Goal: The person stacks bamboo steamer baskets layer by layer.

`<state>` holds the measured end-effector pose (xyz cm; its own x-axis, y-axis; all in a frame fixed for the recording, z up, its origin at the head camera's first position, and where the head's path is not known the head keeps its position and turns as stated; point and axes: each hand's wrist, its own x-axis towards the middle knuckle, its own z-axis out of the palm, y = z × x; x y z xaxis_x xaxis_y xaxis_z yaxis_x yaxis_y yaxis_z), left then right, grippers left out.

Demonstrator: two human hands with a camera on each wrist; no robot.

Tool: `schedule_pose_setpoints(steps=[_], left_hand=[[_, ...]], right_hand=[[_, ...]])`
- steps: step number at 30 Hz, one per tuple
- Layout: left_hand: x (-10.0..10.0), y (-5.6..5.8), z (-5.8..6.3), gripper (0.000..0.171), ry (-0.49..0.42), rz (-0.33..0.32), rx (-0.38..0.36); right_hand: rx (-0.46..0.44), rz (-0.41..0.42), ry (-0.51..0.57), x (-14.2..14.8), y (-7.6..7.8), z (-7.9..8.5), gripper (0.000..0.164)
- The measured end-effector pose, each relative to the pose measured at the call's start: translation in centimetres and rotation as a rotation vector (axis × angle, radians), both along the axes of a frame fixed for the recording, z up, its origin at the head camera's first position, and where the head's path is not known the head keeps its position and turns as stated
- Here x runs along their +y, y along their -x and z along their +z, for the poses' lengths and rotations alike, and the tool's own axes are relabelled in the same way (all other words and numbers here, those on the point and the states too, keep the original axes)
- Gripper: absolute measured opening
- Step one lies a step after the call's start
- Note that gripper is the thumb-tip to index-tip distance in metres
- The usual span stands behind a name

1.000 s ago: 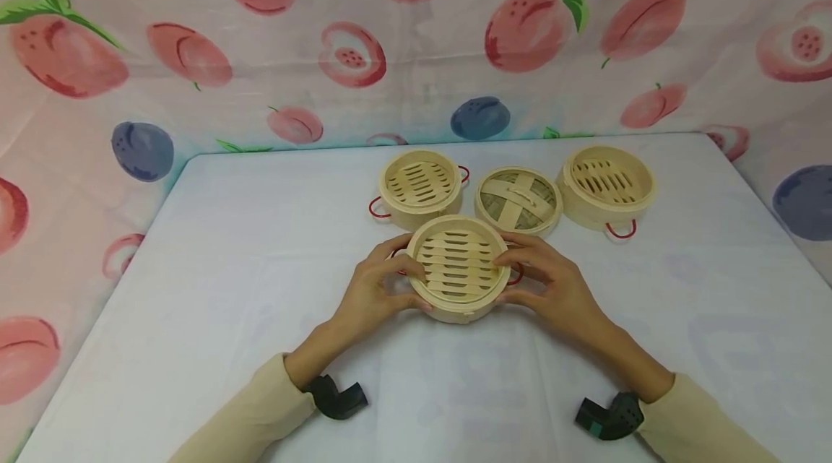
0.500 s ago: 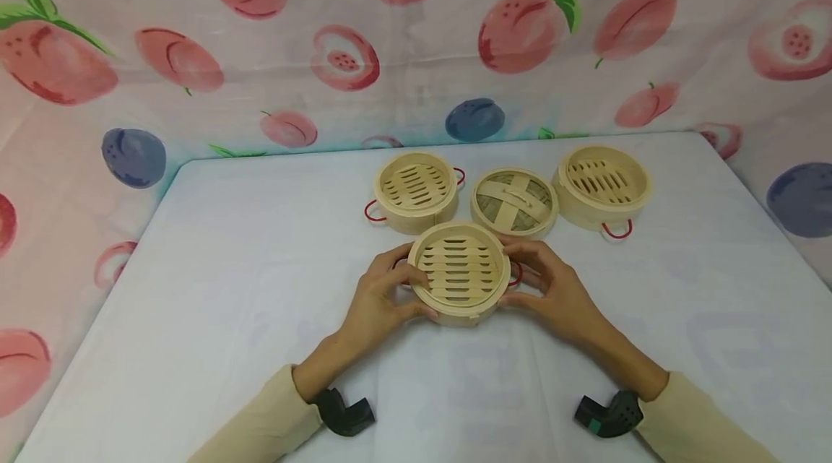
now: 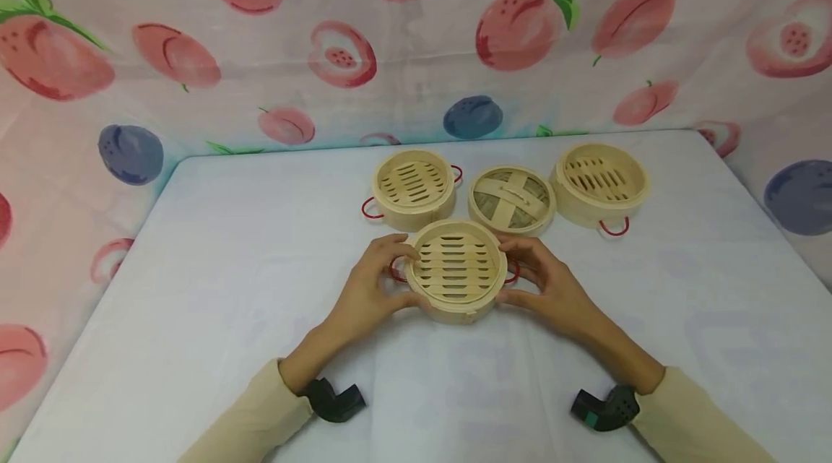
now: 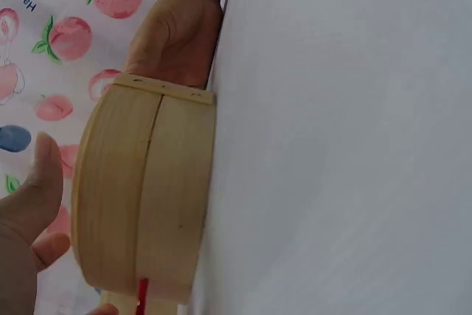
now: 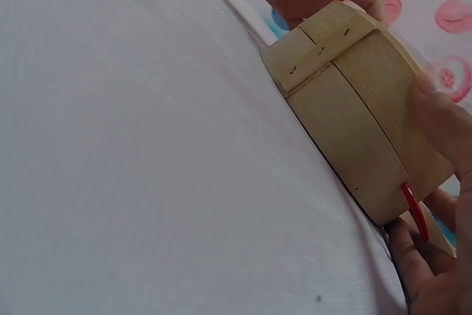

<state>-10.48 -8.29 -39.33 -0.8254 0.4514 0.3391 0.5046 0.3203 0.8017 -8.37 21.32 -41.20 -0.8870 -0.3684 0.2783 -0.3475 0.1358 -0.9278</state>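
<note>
A small round bamboo steamer basket (image 3: 456,268) with a slatted floor and red side handles stands on the white-covered table, mid-front. My left hand (image 3: 368,290) is spread beside its left wall; in the left wrist view the raised thumb (image 4: 46,164) is apart from the rim, with another fingertip close to it. On the other side, my right hand (image 3: 552,286) holds the basket, fingers at the far right edge. The right wrist view has a thumb (image 5: 435,108) against the upper rim and fingers low near the red handle (image 5: 415,212).
Behind it stand a second steamer basket (image 3: 414,188), a woven bamboo lid (image 3: 512,199) and, farther right, another basket (image 3: 601,185). The lid lies close behind the front basket. A fruit-print cloth (image 3: 403,37) hangs along the table's back edge.
The front basket shifted slightly toward me and right relative to the others, then stayed. My left index finger came off the inner slats and the hand drew back a little. My right fingers moved outward.
</note>
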Motion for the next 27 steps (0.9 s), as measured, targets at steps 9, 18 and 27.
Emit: schedule_pose_setpoints(steps=[9, 18, 27], left_hand=[[-1.2, 2.6, 1.1, 0.044, 0.004, 0.162, 0.006], [-2.3, 6.8, 1.3, 0.046, 0.015, 0.253, -0.01], [-2.2, 9.2, 0.6, 0.048, 0.045, 0.214, -0.155]], right_hand=[[-0.002, -0.018, -0.008, 0.0, -0.1, 0.0, 0.06], [-0.005, -0.018, 0.001, 0.0, -0.2, -0.1, 0.059], [-0.022, -0.016, 0.004, -0.1, -0.1, 0.1, 0.059]])
